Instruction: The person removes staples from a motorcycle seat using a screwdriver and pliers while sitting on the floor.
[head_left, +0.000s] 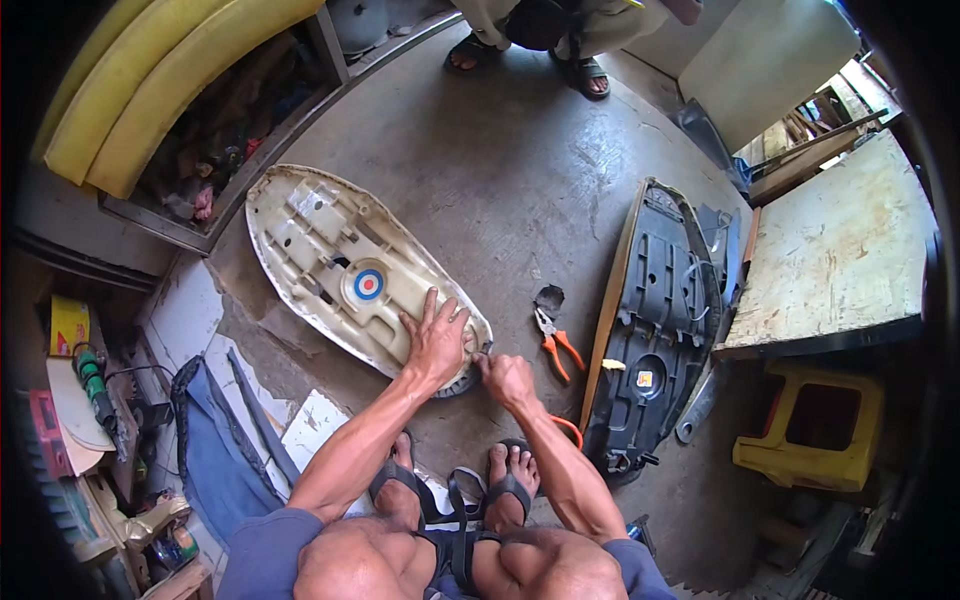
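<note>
A motorcycle seat (330,225) lies upside down on the floor, its cream plastic base facing up with a round blue, white and red sticker (368,284). My left hand (437,340) presses on the base near its near right end, fingers stretched and apart. At that end's rim, my right hand (508,382) is closed in a pinch; what its fingers hold is too small to make out. Just right of the seat lie pliers with orange handles (556,345), beside a small dark scrap (549,298). Under my right forearm shows part of a curved orange handle (567,430).
A second seat with a black base (650,330) lies to the right, near a worn pale panel (835,250) and a yellow plastic frame (810,428). Blue fabric (225,420) and tools lie left. Another person's sandalled feet (590,78) stand at the far side.
</note>
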